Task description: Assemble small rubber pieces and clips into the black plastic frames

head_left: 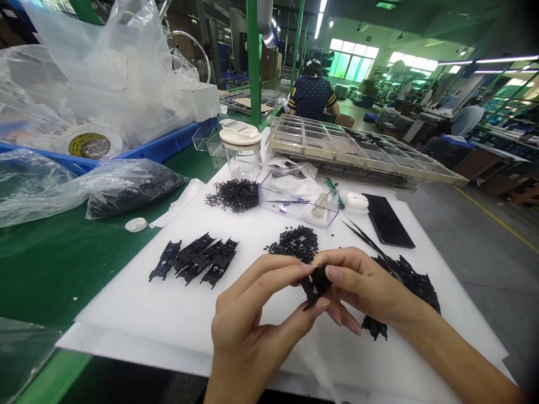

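So both bare hands are on the same little piece right now: the left hand (248, 317) pinches a black part (314, 287) with index finger above and thumb below, and the right hand (370, 286) grips its other side, thumb pressed on it near the top. The part is held up over a white board (130, 317), tilted, with a couple of bright slots showing in its face. Can't make out what the right fingertips behind it are doing

Just past the fingers there's a heap of tiny black bits (297, 242). Flat black frames lie in two lots, a left batch (196, 259) in an overlapping row and a right batch (423, 287) partly hidden by the right hand and forearm. Tweezers (364, 234) lie above that batch, next to a black slab (389, 220) and a small white case (357, 202)

Further back: a clear box (297, 205) with a few slim items inside, a pile of thin black pieces (236, 194) at its left side, and a white-lidded cup (241, 147) behind the pile. Divided clear trays (337, 143) sit beyond. Off left, a blue tub (162, 143) full of plastic bags (105, 73) on the green table (46, 264), and way back somebody in a dotted dark shirt (311, 94), back turned
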{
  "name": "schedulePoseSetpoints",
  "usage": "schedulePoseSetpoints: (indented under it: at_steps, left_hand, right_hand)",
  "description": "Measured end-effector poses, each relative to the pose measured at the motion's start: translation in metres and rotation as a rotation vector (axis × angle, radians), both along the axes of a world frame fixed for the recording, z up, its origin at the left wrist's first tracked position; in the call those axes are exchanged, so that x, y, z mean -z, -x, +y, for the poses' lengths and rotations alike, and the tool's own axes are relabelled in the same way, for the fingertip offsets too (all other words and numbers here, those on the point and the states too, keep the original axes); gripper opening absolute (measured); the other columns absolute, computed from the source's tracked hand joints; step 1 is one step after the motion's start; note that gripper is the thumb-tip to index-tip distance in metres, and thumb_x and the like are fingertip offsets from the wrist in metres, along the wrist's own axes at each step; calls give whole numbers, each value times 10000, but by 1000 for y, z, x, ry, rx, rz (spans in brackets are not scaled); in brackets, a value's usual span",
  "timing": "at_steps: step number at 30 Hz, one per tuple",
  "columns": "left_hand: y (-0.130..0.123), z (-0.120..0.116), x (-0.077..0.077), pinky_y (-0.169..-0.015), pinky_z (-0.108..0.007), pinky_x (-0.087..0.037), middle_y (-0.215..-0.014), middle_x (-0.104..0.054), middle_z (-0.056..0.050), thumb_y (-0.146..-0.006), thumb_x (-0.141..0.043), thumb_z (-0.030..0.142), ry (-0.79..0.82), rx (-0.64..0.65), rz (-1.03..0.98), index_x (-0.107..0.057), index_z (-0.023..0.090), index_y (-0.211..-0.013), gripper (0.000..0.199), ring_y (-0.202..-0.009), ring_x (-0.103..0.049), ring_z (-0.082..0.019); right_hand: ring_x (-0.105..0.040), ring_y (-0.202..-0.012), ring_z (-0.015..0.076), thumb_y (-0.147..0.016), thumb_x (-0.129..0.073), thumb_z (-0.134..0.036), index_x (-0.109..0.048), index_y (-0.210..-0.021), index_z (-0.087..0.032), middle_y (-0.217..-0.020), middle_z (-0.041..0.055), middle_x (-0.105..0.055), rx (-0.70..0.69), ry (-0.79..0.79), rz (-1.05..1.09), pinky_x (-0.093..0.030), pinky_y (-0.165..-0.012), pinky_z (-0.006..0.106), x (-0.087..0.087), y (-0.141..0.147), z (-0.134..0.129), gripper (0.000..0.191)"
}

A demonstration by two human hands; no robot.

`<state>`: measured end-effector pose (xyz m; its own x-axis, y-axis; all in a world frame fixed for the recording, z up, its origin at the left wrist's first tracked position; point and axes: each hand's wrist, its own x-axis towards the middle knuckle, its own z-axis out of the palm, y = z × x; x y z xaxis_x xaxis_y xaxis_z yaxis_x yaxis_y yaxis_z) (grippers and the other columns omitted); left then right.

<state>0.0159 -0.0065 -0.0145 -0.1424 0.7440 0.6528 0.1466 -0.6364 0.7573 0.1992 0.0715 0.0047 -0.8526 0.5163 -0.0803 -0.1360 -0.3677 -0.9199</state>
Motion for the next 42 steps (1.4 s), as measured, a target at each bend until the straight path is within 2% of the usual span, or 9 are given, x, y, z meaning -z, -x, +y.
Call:
schedulePoseSetpoints:
  at_steps: [5, 10, 19, 31, 38, 40, 42]
  left_hand:
    - [0, -1, 1, -850, -310, -583, -1093, -743, -30, -797, -833, 32, 43, 11, -35, -752, 277, -1184, 465, -1013, -687, -193]
    - [0, -1, 0, -885, -350, -605, -1125, -772, -31, -786, -843, 35, 51, 49, -45, -760, 290, -1185, 480, -1047, -709, -219]
    - [-2, 0, -1, -826, -339, -615, -1092, -784, -31, -773, -854, 38, 38, 45, -74, -771, 281, -1164, 468, -995, -727, -216]
    - [-4, -2, 2, -790, -327, -612, -1071, -775, -35, -749, -867, 16, 14, 17, -60, -756, 247, -1166, 489, -970, -721, -202]
    - [0, 0, -1, -819, -301, -598, -1061, -755, -27, -780, -851, 37, 5, 29, 9, -716, 237, -1214, 496, -969, -698, -177]
    - [1, 1, -4, -861, -290, -598, -1124, -737, -49, -780, -856, 46, -24, 36, 101, -693, 207, -1259, 531, -1016, -689, -179]
    - [2, 1, -7, -880, -263, -597, -1161, -721, -70, -792, -830, 12, -74, 32, 207, -701, 167, -1232, 484, -1040, -687, -171]
  right_hand:
    - [-608, -440, 70, -1003, -660, -360, -683, -1024, -125, -672, 13, -706, -35, 47, 10, -458, -423, 140, 0, -3, 1, 237]
    - [-614, -415, 81, -995, -664, -380, -682, -962, -137, -663, 17, -718, -56, 102, 6, -499, -436, 162, 2, -3, 2, 246]
    - [-594, -391, 79, -965, -696, -415, -677, -938, -126, -643, 10, -697, -92, 123, -2, -495, -415, 163, 3, -2, 3, 291]
    - [-599, -375, 82, -955, -710, -377, -650, -950, -142, -611, -22, -679, -95, 155, 6, -497, -412, 163, 2, -1, 3, 242]
    - [-617, -382, 99, -989, -662, -388, -660, -961, -136, -609, 3, -702, -80, 123, -25, -473, -383, 157, 2, -5, 4, 253]
    - [-576, -347, 93, -993, -647, -431, -661, -928, -136, -583, -1, -685, -67, 92, -56, -436, -346, 156, 1, -8, 3, 302]
    - [-515, -317, 74, -990, -643, -464, -652, -870, -138, -550, -12, -654, -45, 40, -84, -388, -318, 150, 0, -10, 1, 347]
